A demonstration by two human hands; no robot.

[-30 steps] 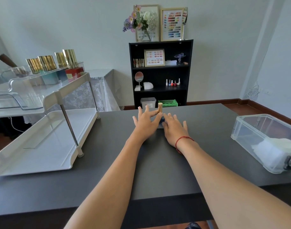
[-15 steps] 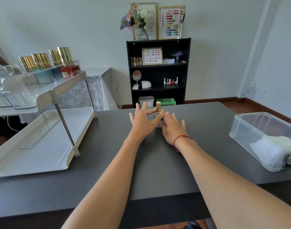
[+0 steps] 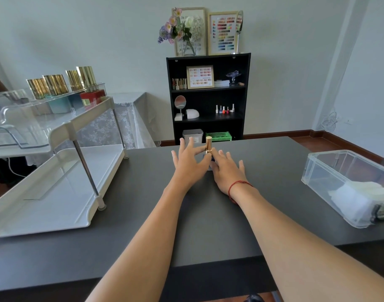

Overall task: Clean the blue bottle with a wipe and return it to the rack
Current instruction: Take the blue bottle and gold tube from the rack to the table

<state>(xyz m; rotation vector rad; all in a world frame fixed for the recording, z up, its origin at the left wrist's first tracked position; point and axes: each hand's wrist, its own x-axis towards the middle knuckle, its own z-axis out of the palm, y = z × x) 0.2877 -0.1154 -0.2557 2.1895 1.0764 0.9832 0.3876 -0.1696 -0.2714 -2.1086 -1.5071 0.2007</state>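
The blue bottle [image 3: 208, 147] stands upright in the middle of the dark table [image 3: 208, 214]. Its gold cap shows above my fingers, and its blue body is mostly hidden between my hands. My left hand [image 3: 187, 163] has spread, straight fingers, with its thumb reaching to the bottle's left side. My right hand [image 3: 227, 171] lies flat on the table, with its forefinger against the bottle's right side. The white two-tier rack [image 3: 62, 192] stands at the left. White wipes [image 3: 356, 197] lie in a clear box [image 3: 330, 171] at the right.
Several gold-capped bottles [image 3: 56, 85] and a red box stand on the rack's upper tier inside a clear tray. A black bookshelf [image 3: 208, 99] with small items stands against the far wall beyond the table.
Both hands stay on either side of the bottle. The view has shifted slightly; nothing was lifted or moved.
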